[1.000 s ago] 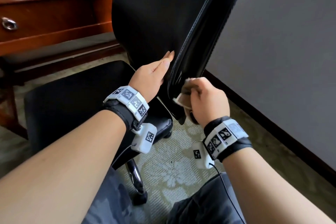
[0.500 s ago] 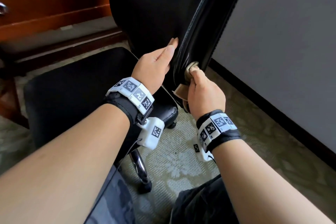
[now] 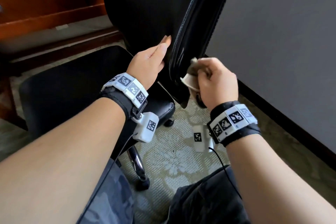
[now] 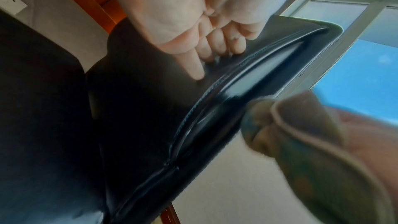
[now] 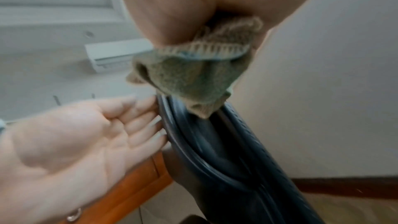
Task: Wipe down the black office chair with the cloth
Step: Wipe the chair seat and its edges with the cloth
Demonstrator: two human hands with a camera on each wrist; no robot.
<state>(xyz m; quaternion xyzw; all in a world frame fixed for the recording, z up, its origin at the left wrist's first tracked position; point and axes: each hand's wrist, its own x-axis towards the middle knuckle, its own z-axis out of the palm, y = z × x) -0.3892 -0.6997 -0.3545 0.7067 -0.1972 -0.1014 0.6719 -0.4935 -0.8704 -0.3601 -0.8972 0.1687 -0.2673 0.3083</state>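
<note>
The black office chair's backrest [image 3: 145,5] rises in the upper middle, its glossy side edge [image 3: 183,60] turned toward me. My left hand [image 3: 154,56] presses flat with straight fingers on the front of the backrest [image 4: 150,108]. My right hand [image 3: 216,80] grips a bunched beige-green cloth [image 3: 190,78] against the lower side edge. The right wrist view has the cloth [image 5: 193,77] touching the edge seam [image 5: 204,142], with the left hand [image 5: 86,134] beside it. In the left wrist view the cloth [image 4: 301,122] sits blurred at the edge.
The chair seat [image 3: 72,87] lies to the left, with its chrome base leg [image 3: 136,165] and a caster [image 3: 169,122] on patterned carpet [image 3: 172,160]. A wooden desk [image 3: 45,5] stands behind. A grey wall [image 3: 281,42] with dark baseboard [image 3: 291,129] runs close on the right.
My right hand with the cloth has slid back down the side edge after moving up half a second ago. My left hand stays pressed on the backrest.
</note>
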